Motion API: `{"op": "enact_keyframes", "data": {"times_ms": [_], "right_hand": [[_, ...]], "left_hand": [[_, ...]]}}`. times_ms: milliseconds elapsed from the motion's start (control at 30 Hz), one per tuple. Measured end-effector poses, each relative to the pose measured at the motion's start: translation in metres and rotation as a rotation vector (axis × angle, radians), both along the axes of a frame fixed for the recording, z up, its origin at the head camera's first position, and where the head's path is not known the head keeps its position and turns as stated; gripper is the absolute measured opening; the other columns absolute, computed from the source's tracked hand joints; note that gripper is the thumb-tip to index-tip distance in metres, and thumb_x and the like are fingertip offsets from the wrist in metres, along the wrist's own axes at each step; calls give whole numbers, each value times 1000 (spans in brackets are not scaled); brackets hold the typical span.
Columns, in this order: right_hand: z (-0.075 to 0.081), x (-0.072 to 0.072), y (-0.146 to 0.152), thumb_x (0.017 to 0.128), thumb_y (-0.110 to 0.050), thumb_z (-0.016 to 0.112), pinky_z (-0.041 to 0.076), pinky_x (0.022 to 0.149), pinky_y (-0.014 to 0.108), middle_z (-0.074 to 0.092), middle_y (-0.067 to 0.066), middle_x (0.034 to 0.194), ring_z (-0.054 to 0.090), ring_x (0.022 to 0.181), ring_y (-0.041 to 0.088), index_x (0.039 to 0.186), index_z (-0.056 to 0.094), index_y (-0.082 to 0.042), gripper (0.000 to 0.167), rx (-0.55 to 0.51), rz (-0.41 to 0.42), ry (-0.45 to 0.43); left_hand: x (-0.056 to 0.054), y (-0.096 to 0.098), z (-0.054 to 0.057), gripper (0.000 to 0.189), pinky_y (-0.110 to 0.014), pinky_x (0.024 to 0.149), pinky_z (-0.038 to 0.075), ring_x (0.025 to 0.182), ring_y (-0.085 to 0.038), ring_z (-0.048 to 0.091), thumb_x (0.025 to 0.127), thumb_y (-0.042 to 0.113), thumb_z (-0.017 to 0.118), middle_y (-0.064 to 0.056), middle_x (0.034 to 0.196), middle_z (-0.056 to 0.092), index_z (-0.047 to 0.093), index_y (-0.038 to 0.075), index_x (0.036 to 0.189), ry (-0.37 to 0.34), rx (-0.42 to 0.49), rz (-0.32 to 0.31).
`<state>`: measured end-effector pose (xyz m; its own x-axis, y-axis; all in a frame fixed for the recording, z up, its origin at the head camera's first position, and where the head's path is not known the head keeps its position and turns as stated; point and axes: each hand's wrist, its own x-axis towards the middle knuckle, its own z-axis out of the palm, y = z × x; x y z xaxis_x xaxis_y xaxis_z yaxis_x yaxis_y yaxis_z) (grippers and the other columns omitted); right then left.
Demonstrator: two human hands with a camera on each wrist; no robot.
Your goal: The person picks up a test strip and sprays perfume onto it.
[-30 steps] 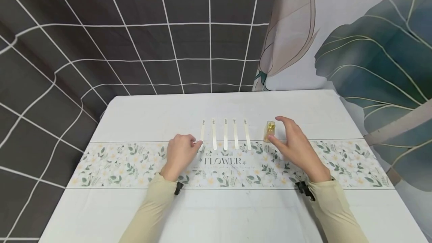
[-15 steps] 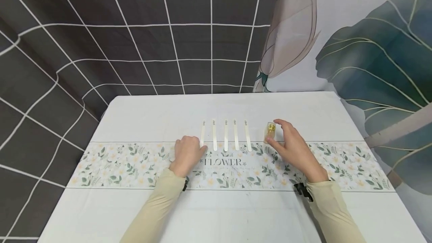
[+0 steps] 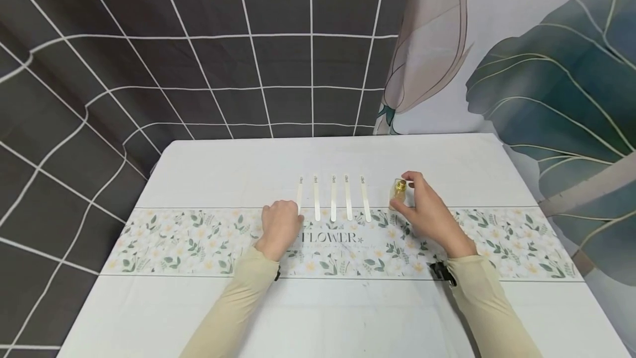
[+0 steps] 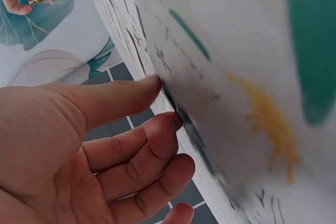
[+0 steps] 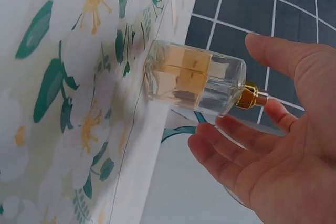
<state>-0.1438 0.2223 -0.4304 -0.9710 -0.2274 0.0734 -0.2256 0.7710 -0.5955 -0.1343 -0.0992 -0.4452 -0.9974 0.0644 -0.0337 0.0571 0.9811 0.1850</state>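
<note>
A clear glass perfume bottle (image 3: 399, 192) with a gold spray neck stands on the table, right of several thin white paper strips (image 3: 333, 198) lying in a row. My right hand (image 3: 431, 211) spreads thumb and fingers around the bottle. In the right wrist view a gap separates the thumb from the glass, and a fingertip is right at the spray top (image 5: 254, 98). My left hand (image 3: 280, 228) covers the lower end of the leftmost strip (image 3: 300, 195). Its thumb and index fingertips meet the cloth slightly apart in the left wrist view, with the other fingers loosely bent.
A white tablecloth (image 3: 328, 314) covers the table, with a floral band (image 3: 179, 242) reading "FLOWER" across it. A dark grid-patterned curtain (image 3: 208, 59) hangs behind and at left. A leaf-printed cloth (image 3: 561, 93) hangs at right.
My left hand has shifted right and a little forward, over the leftmost strip's lower end. My right hand has edged left, closer around the bottle. The bottle stays upright in about the same place.
</note>
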Motion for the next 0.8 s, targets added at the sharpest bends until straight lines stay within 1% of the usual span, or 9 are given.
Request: {"op": "enact_keyframes", "data": {"times_ms": [100, 233, 300, 467, 533, 633, 733, 800], "right_hand": [[-1, -1, 0, 99, -23, 69, 41, 106, 65, 44, 30, 148, 44, 136, 50, 148, 30, 0, 67, 0, 0, -13], [-3, -2, 0, 99, -23, 69, 41, 106, 65, 43, 30, 150, 45, 136, 50, 149, 30, 0, 68, 0, -6, -27], [-5, -2, 0, 99, -23, 69, 41, 106, 65, 43, 30, 150, 45, 136, 50, 150, 29, 0, 68, -4, -5, -33], [-9, -5, 0, 99, -21, 69, 42, 106, 64, 45, 31, 148, 46, 136, 49, 149, 29, 1, 67, -19, 1, -33], [-10, -6, 1, 99, -19, 69, 41, 107, 64, 44, 31, 149, 45, 137, 49, 149, 28, 0, 67, -26, 6, -34], [-10, -7, 1, 99, -17, 68, 40, 108, 64, 44, 32, 149, 45, 137, 50, 149, 26, 0, 67, -35, 10, -47], [-11, -8, 1, 100, -16, 67, 40, 108, 64, 45, 34, 148, 46, 136, 51, 147, 26, 0, 65, -35, 5, -67], [-11, -9, 2, 100, -16, 67, 40, 108, 64, 47, 36, 145, 48, 134, 52, 145, 27, 0, 62, -37, -2, -76]], "left_hand": [[0, 1, -1, 22, -33, 58, 45, 54, -18, 52, 92, 19, 75, -3, 56, 55, 75, -3, 87, 4, 16, 8], [-1, 2, -2, 20, -30, 47, 42, 48, -17, 52, 93, 13, 71, -4, 53, 53, 75, -6, 89, 10, 54, 22], [-1, 2, -2, 19, -30, 47, 42, 48, -17, 52, 93, 11, 70, -5, 53, 54, 75, -6, 88, 13, 63, 28], [0, 3, 0, 17, -36, 53, 47, 52, -19, 53, 92, 9, 69, -7, 58, 58, 75, -3, 82, 28, 50, 44], [1, 4, 0, 16, -38, 54, 48, 54, -20, 53, 91, 9, 69, -8, 63, 59, 74, -2, 81, 48, 36, 51], [3, 4, -1, 14, -37, 50, 50, 54, -21, 54, 89, 8, 71, -11, 72, 58, 73, -3, 82, 95, 34, 62], [5, 4, -1, 13, -35, 48, 52, 56, -23, 59, 90, 7, 72, -14, 77, 60, 71, -6, 88, 152, 66, 71], [6, 3, 1, 13, -34, 47, 53, 57, -26, 63, 91, 6, 72, -17, 77, 64, 69, -7, 94, 187, 110, 71]]}}
